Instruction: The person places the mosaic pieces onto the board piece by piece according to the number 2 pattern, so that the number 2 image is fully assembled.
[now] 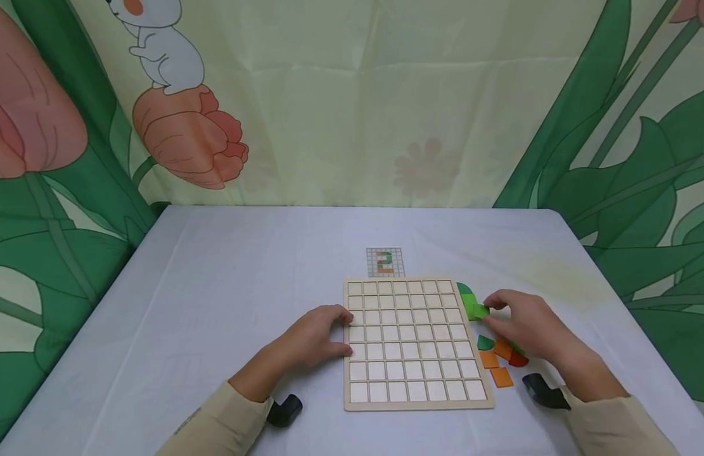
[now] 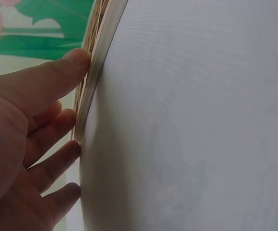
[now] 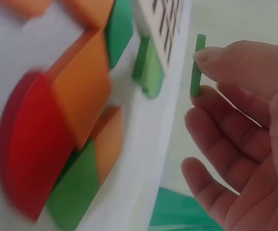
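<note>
A wooden grid board (image 1: 419,405) with rows of square cells lies on the white table. My left hand (image 1: 314,335) touches its left edge, thumb and index fingertip spread apart along the frame. The left wrist view shows the thumb (image 2: 76,60) on the rim and the other fingers beside it. At the right side of the board, my right hand (image 1: 528,323) pinches a small green square tile (image 3: 197,67) between thumb and index finger. Below that tile in the head view are light green tiles (image 1: 468,303) along the board's right edge, with a dark green rounded piece (image 1: 463,288) behind them.
Orange square tiles (image 1: 502,377), a red rounded piece (image 1: 518,360) and a dark green piece (image 1: 485,342) lie right of the board, partly under my right hand. A card (image 1: 385,261) with a coloured figure on a grid lies behind the board. A printed curtain (image 1: 329,126) hangs behind the table.
</note>
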Tool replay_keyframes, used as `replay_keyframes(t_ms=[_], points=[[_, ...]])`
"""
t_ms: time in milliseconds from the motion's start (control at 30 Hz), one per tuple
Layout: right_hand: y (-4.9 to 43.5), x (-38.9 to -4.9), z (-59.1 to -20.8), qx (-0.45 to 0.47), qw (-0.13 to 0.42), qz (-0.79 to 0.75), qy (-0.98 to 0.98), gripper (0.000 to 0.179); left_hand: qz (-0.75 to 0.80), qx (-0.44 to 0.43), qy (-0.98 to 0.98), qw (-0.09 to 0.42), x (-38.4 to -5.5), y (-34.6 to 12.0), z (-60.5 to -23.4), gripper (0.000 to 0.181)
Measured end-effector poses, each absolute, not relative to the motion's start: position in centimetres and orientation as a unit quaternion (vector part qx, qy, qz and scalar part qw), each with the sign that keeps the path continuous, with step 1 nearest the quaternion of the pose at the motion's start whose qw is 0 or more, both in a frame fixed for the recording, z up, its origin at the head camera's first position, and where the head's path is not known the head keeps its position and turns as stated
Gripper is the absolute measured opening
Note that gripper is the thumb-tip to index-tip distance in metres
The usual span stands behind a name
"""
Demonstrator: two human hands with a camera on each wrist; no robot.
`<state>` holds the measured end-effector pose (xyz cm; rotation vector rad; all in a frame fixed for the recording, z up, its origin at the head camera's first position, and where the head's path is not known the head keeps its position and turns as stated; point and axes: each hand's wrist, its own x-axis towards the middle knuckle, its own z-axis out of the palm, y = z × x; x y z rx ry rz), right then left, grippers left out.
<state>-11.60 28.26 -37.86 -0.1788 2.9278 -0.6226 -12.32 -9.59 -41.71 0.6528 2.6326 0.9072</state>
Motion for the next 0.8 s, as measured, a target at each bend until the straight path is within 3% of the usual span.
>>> replay_keyframes(t_ms=[333, 800], points=[[25.3, -12.3, -37.3, -0.119, 0.039, -0.224, 0.966, 0.028, 0.327, 0.223, 0.907, 0.146, -12.3, -9.5, -41.6, 0.046], [20.1, -15.0, -37.7, -0.164, 0.049, -0.262, 0.950, 0.022, 0.328, 0.221, 0.907, 0.148, -12.5, -9.4, -41.7, 0.046]])
